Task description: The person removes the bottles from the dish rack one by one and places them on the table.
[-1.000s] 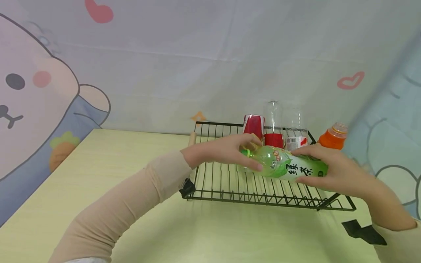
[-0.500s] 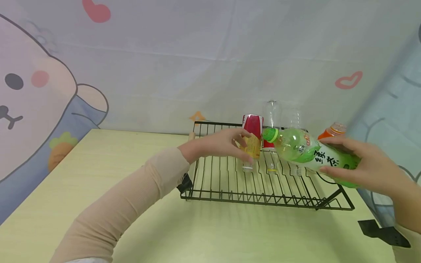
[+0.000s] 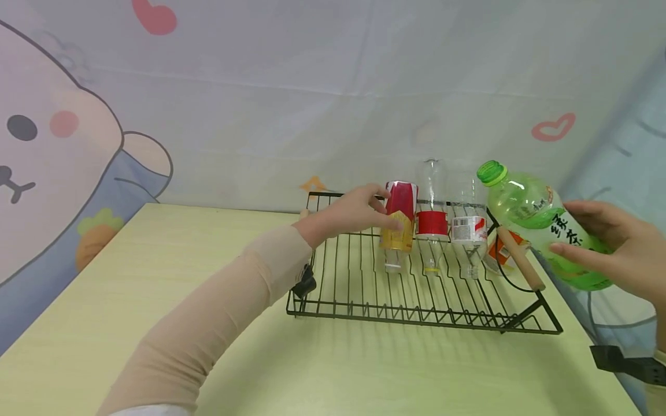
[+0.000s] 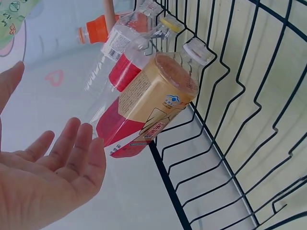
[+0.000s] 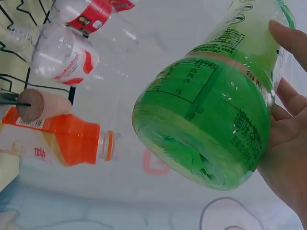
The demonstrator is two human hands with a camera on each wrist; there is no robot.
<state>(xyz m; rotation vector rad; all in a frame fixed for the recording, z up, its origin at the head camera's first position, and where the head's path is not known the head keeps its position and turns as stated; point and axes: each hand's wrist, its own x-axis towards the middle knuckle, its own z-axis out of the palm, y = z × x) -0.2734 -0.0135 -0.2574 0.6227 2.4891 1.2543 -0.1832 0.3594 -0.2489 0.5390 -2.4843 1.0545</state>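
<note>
In the head view my right hand (image 3: 619, 245) grips a green tea bottle (image 3: 538, 216) in the air past the right end of the rack. Its green cap points up and to the left. The right wrist view shows the base of this bottle (image 5: 201, 124) close up. My left hand (image 3: 361, 211), its fingers loosely bent and holding nothing, is at a red-and-gold bottle (image 3: 399, 222) lying neck-down on the rack. From the left wrist, fingertips (image 4: 84, 134) appear beside that bottle's red bottom end.
A black wire rack (image 3: 364, 312) with wooden handles (image 3: 520, 260) stands on the pale yellow table (image 3: 208, 231). Two clear bottles lie on it, one with a red label (image 3: 432, 222), one with a white label (image 3: 469, 230). An orange bottle (image 5: 76, 139) is beside the right handle.
The left hand has let go of the green tea bottle's cap end and is now at the red-and-gold bottle. My right hand has carried the tea bottle rightward, tilting its cap upward.
</note>
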